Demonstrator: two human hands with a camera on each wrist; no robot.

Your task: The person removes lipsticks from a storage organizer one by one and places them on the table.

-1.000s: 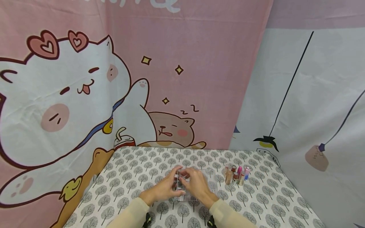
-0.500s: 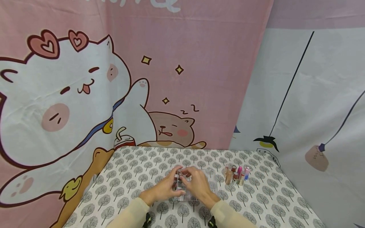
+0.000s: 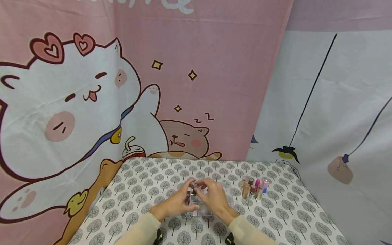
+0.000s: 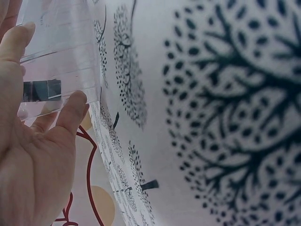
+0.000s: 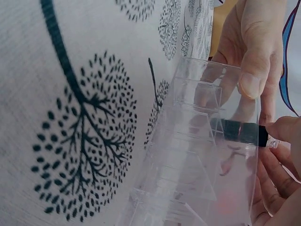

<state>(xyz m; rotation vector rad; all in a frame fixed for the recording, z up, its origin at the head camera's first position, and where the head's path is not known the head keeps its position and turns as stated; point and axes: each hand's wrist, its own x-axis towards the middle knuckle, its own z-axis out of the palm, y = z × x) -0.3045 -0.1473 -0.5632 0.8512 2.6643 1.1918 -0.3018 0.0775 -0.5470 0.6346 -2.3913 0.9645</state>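
A clear plastic organizer with divided compartments stands on the table in front of me. My left hand grips its left side, thumb at the near part and fingers toward the far corner. The fingers of my right hand pinch the clear end of a dark lipstick tube. Most of the lipstick sits inside a far-left compartment, seen through the wall in both wrist views. In the left wrist view the left hand's thumb and fingers span the organizer's side.
Several lipsticks and tubes stand in a cluster right of the organizer. A clear piece, perhaps a lid, lies partly behind the right hand. Tree-print cloth covers the table; printed curtains hang behind it.
The right hand has shifted slightly at the far-left compartment, and the dark tube now shows more plainly by its fingertips. The left hand keeps its hold on the organizer.
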